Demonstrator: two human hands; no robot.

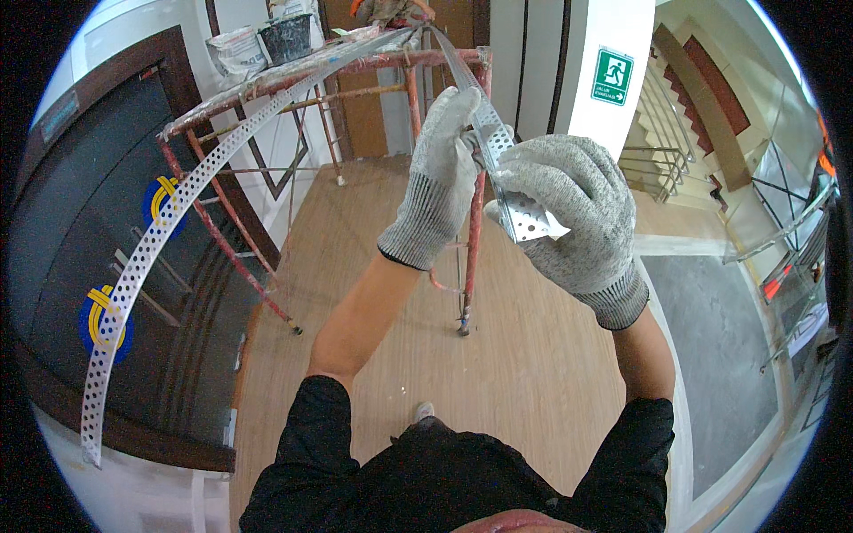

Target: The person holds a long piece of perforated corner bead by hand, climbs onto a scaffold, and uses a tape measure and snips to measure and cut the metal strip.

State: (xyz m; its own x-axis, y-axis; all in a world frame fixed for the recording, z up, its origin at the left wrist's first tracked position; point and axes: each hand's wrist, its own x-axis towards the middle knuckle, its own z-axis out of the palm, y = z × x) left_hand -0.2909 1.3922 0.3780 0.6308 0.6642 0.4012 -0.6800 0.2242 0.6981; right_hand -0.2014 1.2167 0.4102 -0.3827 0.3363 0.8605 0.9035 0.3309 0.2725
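Observation:
A perforated metal corner bead (488, 124) runs from the scaffold top toward me, its near end angled and ragged. My left hand (437, 160), in a grey knit glove, is closed on its left edge with thumb and fingers. Closer to the near end, my gloved right hand (577, 204) wraps round the bead from the right; its palm side is partly hidden. A second perforated length (178, 206) curves from the scaffold top down to the lower left, apart from my hands. The two lengths come together at the far end; whether they join cannot be made out.
The red, paint-spattered scaffold (355, 64) stands ahead, with a black bucket (286, 40) and a white sack (236, 51) on it. A co-worker's hand (425, 10) shows at the top. Dark doors (67, 213) are left, stairs (680, 124) right.

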